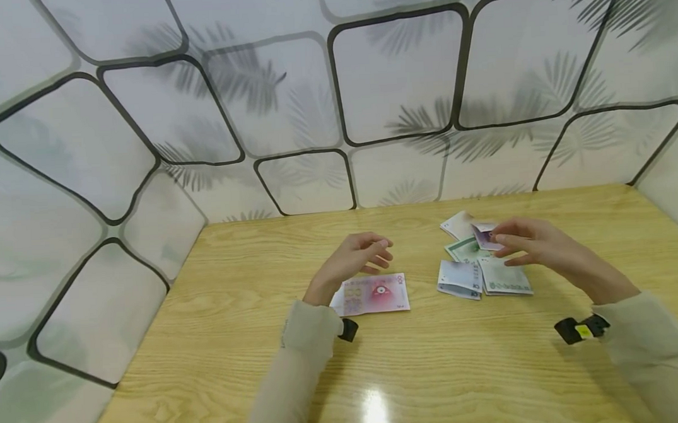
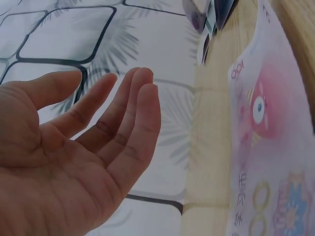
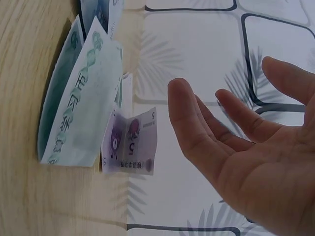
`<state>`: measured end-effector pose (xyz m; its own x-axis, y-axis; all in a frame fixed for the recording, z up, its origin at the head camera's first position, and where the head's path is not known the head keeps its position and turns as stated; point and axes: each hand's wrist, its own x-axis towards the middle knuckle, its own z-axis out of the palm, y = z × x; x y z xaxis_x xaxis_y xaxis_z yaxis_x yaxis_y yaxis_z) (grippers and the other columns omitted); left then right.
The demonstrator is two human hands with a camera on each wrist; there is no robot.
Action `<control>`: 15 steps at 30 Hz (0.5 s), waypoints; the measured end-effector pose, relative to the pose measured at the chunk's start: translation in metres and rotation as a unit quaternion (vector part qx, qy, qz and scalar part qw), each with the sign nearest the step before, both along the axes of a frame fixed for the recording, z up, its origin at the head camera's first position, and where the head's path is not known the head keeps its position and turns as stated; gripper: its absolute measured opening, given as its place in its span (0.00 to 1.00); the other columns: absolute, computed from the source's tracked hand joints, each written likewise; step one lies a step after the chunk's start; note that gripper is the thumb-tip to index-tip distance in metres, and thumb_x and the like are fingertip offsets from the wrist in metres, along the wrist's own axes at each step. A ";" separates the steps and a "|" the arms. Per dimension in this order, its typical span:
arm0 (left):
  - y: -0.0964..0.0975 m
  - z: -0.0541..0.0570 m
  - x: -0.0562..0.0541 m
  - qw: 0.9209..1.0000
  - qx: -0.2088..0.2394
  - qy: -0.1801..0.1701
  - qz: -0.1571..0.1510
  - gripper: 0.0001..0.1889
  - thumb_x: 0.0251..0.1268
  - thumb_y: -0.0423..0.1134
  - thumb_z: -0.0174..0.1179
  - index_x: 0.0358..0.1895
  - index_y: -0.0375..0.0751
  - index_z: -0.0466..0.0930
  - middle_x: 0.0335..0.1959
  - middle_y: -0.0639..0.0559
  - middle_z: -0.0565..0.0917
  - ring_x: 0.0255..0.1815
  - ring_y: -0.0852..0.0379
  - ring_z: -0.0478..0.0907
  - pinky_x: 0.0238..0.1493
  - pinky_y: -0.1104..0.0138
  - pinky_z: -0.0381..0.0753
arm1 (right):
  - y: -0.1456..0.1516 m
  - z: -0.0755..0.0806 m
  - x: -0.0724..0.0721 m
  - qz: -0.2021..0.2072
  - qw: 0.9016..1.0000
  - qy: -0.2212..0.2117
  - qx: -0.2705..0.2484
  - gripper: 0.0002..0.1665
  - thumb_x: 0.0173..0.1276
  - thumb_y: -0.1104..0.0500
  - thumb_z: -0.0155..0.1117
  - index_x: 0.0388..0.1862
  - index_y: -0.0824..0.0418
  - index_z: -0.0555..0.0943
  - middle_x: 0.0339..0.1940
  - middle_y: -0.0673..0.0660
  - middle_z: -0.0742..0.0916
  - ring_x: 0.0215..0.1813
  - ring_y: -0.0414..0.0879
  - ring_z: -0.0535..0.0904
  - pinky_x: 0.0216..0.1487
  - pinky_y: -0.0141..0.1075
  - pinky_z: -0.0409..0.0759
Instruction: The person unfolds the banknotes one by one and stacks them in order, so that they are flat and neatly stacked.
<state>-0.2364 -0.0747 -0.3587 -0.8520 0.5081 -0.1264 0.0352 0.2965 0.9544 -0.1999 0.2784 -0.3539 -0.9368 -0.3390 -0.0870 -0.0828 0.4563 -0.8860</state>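
My left hand hovers over a pink play banknote marked 100, fingers loosely bent and holding nothing. The left wrist view shows its empty palm beside that note. My right hand hangs above a loose group of folded play banknotes, also empty, with relaxed fingers. Nearest to it are a folded purple 5 note and a pale green folded note. A folded blue-grey note, a greener note and a pale note lie around them.
The notes lie on a light wooden table. Behind it and along the left stands a wall with a pattern of dark rounded outlines and leaves. A black strap device sits at my right wrist.
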 end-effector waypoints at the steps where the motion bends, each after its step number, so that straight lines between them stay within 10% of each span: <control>1: 0.002 -0.001 0.000 1.000 0.003 -0.002 -0.001 0.19 0.82 0.38 0.49 0.63 0.27 0.75 0.49 0.36 0.84 0.47 0.46 0.84 0.51 0.59 0.86 | 0.001 -0.001 0.000 -0.001 1.000 0.000 0.002 0.29 0.84 0.56 0.49 0.69 0.79 0.62 0.68 0.77 0.71 0.53 0.43 0.82 0.50 0.37 0.85; 15: 0.033 -0.004 0.002 0.999 0.028 -0.021 -0.009 0.19 0.82 0.38 0.49 0.64 0.26 0.74 0.51 0.32 0.83 0.48 0.45 0.84 0.50 0.60 0.86 | 0.017 -0.010 0.002 -0.007 1.000 -0.003 0.018 0.30 0.85 0.56 0.47 0.70 0.80 0.62 0.65 0.76 0.73 0.51 0.40 0.82 0.49 0.37 0.85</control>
<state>-0.2339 -0.0420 -0.3627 -0.8368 0.5310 -0.1333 -0.0002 0.2431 0.9700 -0.1984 0.2954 -0.3639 -0.9407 -0.3225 -0.1054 -0.0705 0.4898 -0.8690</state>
